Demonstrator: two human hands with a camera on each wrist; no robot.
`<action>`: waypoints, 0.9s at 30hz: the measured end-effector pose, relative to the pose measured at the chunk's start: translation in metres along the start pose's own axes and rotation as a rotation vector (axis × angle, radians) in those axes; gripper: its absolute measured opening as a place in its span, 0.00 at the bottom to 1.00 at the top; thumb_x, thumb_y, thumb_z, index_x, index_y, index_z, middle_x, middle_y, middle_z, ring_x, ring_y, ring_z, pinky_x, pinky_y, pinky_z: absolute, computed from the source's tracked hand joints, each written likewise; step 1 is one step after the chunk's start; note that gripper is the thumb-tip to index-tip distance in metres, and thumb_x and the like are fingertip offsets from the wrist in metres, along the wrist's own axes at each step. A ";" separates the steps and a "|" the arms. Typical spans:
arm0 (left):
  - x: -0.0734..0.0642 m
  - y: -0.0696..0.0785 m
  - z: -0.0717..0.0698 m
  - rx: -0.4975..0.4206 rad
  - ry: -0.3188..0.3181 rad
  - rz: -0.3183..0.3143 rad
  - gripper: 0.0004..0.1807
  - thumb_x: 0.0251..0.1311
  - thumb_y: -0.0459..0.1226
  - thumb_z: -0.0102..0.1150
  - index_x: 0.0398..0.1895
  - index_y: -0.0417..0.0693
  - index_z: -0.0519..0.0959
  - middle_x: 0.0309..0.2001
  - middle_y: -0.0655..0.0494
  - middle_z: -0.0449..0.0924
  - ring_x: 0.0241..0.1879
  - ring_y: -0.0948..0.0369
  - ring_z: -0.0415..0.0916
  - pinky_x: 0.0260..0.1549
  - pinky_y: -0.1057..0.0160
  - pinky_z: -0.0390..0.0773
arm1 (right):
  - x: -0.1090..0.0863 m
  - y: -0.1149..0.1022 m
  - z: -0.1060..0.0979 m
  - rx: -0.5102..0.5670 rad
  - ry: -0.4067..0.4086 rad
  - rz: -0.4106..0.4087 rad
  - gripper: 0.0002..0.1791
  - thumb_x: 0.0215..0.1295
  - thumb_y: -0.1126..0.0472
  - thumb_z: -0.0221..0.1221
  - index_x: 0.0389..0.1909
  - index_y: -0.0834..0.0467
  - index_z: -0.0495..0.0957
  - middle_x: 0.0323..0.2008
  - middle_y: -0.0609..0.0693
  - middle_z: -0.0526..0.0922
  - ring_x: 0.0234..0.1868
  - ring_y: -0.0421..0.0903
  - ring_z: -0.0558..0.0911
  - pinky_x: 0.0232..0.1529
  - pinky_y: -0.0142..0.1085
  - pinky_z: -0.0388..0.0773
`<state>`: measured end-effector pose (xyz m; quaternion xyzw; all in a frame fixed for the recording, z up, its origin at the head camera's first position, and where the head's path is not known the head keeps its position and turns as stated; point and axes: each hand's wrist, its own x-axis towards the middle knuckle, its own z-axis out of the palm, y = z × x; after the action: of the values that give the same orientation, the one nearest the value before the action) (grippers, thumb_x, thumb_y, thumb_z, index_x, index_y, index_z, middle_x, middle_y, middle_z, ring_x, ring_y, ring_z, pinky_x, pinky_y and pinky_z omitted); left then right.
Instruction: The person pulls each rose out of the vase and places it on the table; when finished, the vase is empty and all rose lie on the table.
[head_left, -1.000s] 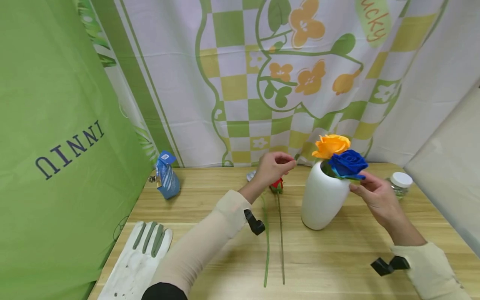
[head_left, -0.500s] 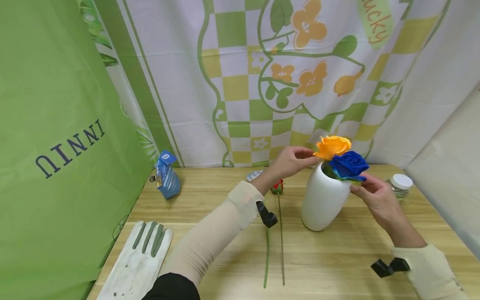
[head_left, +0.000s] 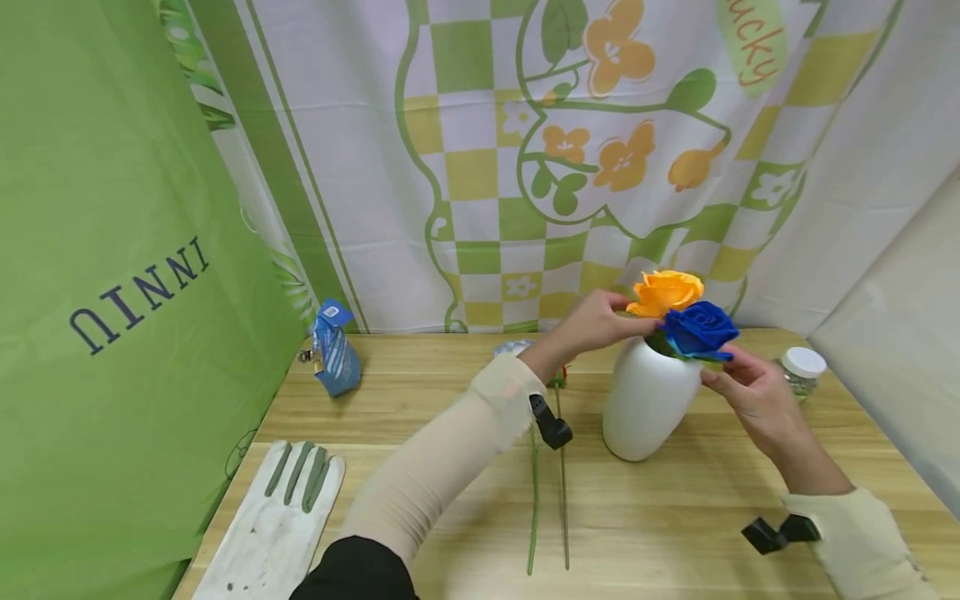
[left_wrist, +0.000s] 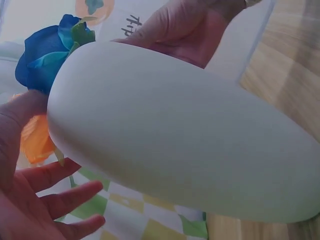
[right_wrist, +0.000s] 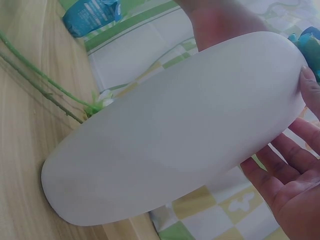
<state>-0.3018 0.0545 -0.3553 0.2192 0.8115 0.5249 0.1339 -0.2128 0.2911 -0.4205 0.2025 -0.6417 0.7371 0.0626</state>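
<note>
A tall white vase [head_left: 643, 408] stands on the wooden table, with an orange rose [head_left: 667, 292] and a blue rose [head_left: 702, 329] in its mouth. My left hand [head_left: 596, 321] pinches low on the orange rose, thumb in front between the two blooms. In the left wrist view the other fingers of that left hand [left_wrist: 55, 205] are spread beside the vase. My right hand [head_left: 761, 404] holds the vase near its rim, thumb on the near side. Its fingers [right_wrist: 290, 152] reach along the vase wall in the right wrist view. The stems inside the vase are hidden.
Left of the vase lie a red rose [head_left: 558, 377], partly behind my left wrist, and a white flower [head_left: 512, 347] with long stems. A lidded jar [head_left: 802, 371] stands at right. A blue bag [head_left: 337, 354] and a white glove [head_left: 270, 525] are on the left.
My left hand has moved right from above the red rose to the orange rose and now pinches it. My right hand has stayed on the vase.
</note>
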 end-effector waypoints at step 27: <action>0.000 0.016 0.011 -0.088 0.281 0.111 0.19 0.53 0.37 0.76 0.47 0.38 0.85 0.34 0.46 0.88 0.21 0.67 0.76 0.20 0.75 0.79 | 0.000 0.001 0.003 0.034 -0.006 -0.013 0.17 0.70 0.76 0.53 0.48 0.54 0.84 0.43 0.40 0.89 0.42 0.32 0.84 0.47 0.22 0.82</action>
<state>-0.2934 0.0687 -0.3450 0.1822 0.7851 0.5920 -0.0006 -0.2119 0.2877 -0.4209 0.2096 -0.6279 0.7470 0.0620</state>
